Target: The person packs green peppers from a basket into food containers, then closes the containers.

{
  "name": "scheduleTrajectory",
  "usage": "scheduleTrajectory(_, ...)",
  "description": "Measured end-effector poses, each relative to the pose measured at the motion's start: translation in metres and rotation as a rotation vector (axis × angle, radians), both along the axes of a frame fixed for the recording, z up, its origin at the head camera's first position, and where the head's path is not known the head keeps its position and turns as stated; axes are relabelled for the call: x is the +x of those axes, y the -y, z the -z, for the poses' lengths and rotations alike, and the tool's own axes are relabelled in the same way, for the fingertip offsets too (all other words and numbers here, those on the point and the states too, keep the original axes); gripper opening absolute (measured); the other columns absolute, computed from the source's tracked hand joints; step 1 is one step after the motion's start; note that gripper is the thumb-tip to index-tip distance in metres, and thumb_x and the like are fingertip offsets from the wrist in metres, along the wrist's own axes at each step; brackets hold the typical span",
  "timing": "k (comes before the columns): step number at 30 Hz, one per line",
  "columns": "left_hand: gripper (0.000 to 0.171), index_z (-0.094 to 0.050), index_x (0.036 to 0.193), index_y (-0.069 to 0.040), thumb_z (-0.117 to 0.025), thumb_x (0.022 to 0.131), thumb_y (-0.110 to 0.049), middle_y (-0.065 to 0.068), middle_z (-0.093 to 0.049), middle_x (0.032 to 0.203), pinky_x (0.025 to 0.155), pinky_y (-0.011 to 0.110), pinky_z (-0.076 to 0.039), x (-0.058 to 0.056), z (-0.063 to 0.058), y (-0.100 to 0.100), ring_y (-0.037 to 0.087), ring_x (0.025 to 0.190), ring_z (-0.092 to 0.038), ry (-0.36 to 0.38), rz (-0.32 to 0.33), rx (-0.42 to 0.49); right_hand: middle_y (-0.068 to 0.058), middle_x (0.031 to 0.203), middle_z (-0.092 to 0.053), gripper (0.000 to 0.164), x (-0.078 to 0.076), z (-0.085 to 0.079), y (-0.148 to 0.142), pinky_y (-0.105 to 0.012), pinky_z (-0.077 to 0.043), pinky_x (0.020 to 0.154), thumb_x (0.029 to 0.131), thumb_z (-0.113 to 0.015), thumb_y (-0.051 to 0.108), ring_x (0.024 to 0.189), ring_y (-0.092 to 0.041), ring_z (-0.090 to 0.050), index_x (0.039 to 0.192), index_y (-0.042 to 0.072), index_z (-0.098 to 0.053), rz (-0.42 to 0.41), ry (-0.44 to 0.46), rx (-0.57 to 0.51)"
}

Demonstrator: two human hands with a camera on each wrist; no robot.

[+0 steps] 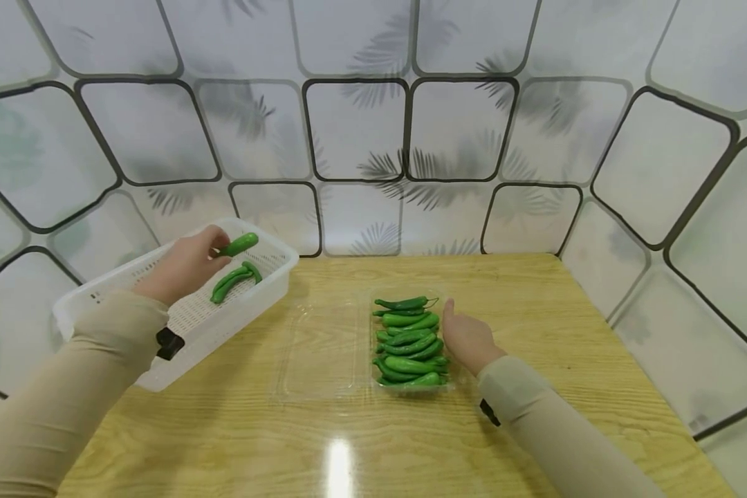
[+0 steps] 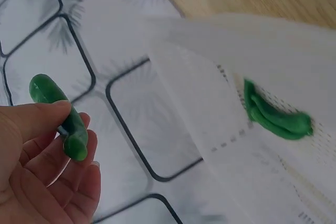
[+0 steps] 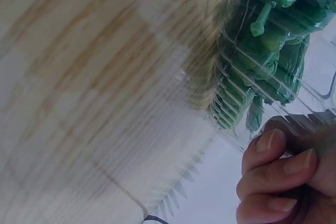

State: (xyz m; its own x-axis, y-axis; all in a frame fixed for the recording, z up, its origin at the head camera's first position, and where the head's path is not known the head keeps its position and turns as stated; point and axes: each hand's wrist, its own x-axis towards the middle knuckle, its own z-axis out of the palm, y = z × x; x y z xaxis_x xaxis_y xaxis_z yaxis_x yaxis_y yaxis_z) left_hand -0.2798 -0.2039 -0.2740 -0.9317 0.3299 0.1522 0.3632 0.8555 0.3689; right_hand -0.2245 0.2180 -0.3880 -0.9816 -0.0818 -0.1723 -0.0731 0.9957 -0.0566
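My left hand (image 1: 187, 263) pinches a green chili pepper (image 2: 73, 124) between thumb and fingers, above a white perforated basket (image 1: 224, 332). A few more green peppers (image 1: 233, 280) lie on the basket floor. To the right, an open clear plastic clamshell container (image 1: 373, 387) sits on the table, its base filled with several green peppers (image 1: 411, 342) laid crosswise in a stack. My right hand (image 1: 469, 339) holds the right side of that base, thumb along the rim. In the right wrist view its fingers (image 3: 299, 162) are curled close against the ridged plastic wall.
The container's clear lid (image 1: 320, 349) lies flat to the left of its base, near the basket. Everything stands on a wood-grain table (image 1: 274, 449). A patterned wall covering (image 1: 361, 131) rises behind the table and along both sides.
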Motion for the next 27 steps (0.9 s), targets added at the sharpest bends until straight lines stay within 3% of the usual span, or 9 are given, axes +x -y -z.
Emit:
scheduleTrajectory(4,0.027,-0.048,0.119,0.004,-0.055,0.093,-0.005,0.025,-0.057,0.114,0.082,0.051,-0.046,0.005,0.002,-0.034,0.039,0.103,-0.056,-0.002,0.088,0.016,-0.002,0.047,-0.045,0.059,0.0,0.0,-0.001,-0.025,-0.019,0.039,0.093,-0.043,-0.003,0.039,-0.01,-0.025,0.144,-0.009,-0.015,-0.004,-0.005,0.0)
scheduleTrajectory(10,0.024,-0.054,0.117,0.0,-0.055,0.093,-0.004,0.018,-0.063,0.106,0.072,0.041,-0.05,0.016,0.018,-0.088,0.029,0.089,-0.062,-0.02,0.24,0.018,-0.002,0.046,-0.045,0.059,0.0,0.001,-0.001,-0.025,-0.02,0.039,0.092,-0.044,-0.004,0.038,-0.009,-0.025,0.144,-0.01,-0.016,-0.02,-0.022,0.012)
scheduleTrajectory(16,0.02,-0.057,0.113,-0.005,-0.058,0.093,-0.007,0.009,-0.063,0.103,0.074,0.036,-0.05,0.023,0.035,-0.14,0.02,0.089,-0.061,0.034,0.317,-0.018,-0.003,0.049,-0.048,0.065,-0.001,0.002,0.0,-0.026,-0.021,0.04,0.092,-0.046,-0.002,0.039,-0.01,-0.028,0.145,-0.009,-0.008,-0.008,0.023,-0.012)
scheduleTrajectory(21,0.019,-0.06,0.11,-0.006,-0.06,0.091,-0.007,0.007,-0.063,0.104,0.078,0.035,-0.05,0.02,0.053,-0.18,0.02,0.093,-0.061,0.065,0.345,-0.026,-0.003,0.05,-0.049,0.066,0.0,0.0,0.0,-0.026,-0.022,0.04,0.09,-0.047,-0.004,0.04,-0.01,-0.03,0.144,-0.01,-0.01,-0.023,0.016,0.026)
scheduleTrajectory(27,0.019,-0.062,0.108,-0.006,-0.061,0.089,-0.006,0.008,-0.064,0.104,0.079,0.033,-0.049,0.015,0.077,-0.216,0.021,0.095,-0.061,0.111,0.291,-0.008,-0.004,0.051,-0.049,0.063,0.001,-0.002,-0.001,-0.026,-0.024,0.04,0.092,-0.048,-0.001,0.041,-0.012,-0.034,0.143,-0.011,-0.013,-0.031,0.001,0.01)
